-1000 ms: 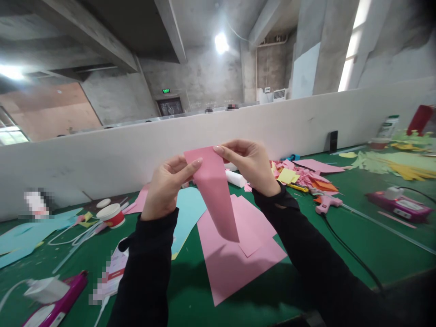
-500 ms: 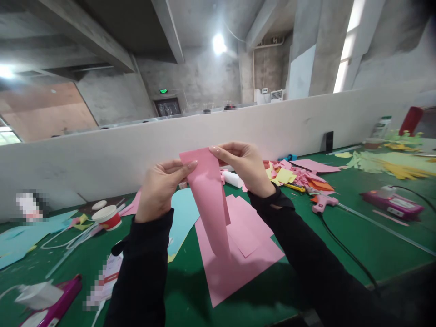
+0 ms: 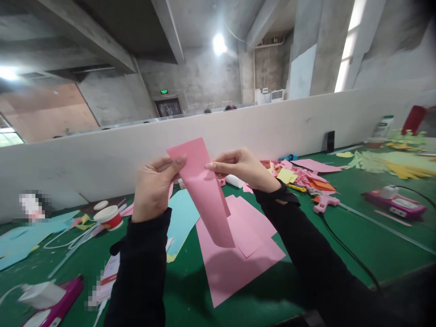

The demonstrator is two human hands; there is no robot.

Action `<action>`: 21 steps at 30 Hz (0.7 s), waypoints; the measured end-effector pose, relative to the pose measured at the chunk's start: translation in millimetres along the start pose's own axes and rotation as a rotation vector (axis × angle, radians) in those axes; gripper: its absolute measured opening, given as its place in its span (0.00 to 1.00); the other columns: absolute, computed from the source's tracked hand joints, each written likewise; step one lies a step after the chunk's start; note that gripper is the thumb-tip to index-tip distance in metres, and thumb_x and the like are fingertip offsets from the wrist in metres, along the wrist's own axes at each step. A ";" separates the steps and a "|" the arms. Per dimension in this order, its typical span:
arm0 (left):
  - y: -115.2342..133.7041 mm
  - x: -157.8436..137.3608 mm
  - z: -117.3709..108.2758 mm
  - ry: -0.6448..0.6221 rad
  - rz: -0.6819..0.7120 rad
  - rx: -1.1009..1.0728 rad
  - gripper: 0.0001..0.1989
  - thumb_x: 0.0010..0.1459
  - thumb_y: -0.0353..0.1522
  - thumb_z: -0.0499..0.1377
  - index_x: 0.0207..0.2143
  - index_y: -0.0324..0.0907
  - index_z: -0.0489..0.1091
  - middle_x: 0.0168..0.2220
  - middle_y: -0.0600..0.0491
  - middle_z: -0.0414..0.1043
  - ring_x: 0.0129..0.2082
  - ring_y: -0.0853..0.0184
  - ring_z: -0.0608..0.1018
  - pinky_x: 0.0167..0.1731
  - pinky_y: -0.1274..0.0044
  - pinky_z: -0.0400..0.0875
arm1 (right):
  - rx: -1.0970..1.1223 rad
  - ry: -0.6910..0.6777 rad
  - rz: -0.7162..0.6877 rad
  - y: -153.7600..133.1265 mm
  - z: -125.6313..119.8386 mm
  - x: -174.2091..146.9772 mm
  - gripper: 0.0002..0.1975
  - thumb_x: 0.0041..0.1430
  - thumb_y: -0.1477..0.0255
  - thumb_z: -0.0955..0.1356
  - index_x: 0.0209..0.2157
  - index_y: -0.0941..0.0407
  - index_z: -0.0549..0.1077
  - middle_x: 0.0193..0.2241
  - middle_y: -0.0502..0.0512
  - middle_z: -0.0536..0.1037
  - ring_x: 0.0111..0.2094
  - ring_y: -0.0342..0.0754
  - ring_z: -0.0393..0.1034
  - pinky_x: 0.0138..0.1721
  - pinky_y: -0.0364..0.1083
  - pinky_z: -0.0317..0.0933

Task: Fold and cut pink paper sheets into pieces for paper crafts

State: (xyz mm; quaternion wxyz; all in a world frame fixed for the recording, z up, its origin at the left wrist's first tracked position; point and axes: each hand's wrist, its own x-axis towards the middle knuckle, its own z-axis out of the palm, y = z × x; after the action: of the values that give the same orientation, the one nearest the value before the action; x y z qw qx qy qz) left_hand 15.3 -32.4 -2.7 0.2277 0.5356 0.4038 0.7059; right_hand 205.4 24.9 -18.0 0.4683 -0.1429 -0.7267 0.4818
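Note:
A folded strip of pink paper (image 3: 204, 190) is held up in front of me, its lower end curving down over the table. My left hand (image 3: 155, 186) pinches its left edge near the top, thumb on the near face. On the opposite edge, slightly lower, my right hand (image 3: 238, 168) pinches it between thumb and fingers. Below lie larger pink sheets (image 3: 225, 281), overlapping one another on the green table (image 3: 293, 295). Light blue paper (image 3: 185, 218) shows beside them, partly behind the strip and my left hand.
To the right are a pink glue gun (image 3: 325, 203) with a cord, a heap of paper scraps (image 3: 299, 175) and a purple power strip (image 3: 395, 204). Leftward stand a paper cup (image 3: 109, 218) and another power strip (image 3: 64, 295). A white partition (image 3: 272, 125) runs along the back.
The strip's top has tilted to the left and risen a little. My right hand has slid down its right edge, away from the top corner.

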 end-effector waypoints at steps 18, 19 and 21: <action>1.1 -0.9 3.6 -0.010 0.030 -0.002 0.12 0.43 0.38 0.70 0.29 0.40 0.77 0.30 0.51 0.79 0.31 0.64 0.80 0.34 0.73 0.78 | -0.088 0.109 -0.072 0.6 6.0 -1.1 0.20 0.46 0.56 0.73 0.31 0.60 0.79 0.25 0.55 0.79 0.26 0.43 0.71 0.25 0.41 0.64; 1.8 -1.5 4.1 -0.031 0.012 0.001 0.13 0.43 0.39 0.70 0.29 0.40 0.77 0.30 0.51 0.79 0.32 0.63 0.80 0.34 0.73 0.78 | -0.093 0.124 -0.081 0.2 5.9 -1.1 0.20 0.46 0.56 0.73 0.31 0.60 0.79 0.25 0.54 0.79 0.26 0.43 0.71 0.26 0.41 0.65; 2.3 -2.0 4.2 -0.079 -0.035 0.018 0.15 0.42 0.39 0.70 0.30 0.40 0.77 0.31 0.49 0.79 0.32 0.62 0.80 0.35 0.71 0.78 | -0.101 0.153 -0.092 -0.3 5.1 -0.8 0.20 0.46 0.56 0.73 0.30 0.60 0.79 0.26 0.55 0.79 0.28 0.44 0.72 0.29 0.42 0.66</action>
State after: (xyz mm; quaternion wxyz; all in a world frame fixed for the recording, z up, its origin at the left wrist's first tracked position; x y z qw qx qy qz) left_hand 20.1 -33.9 -1.5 0.2509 0.5577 0.4103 0.6765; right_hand 201.7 21.3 -18.7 0.5364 -0.1691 -0.7178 0.4104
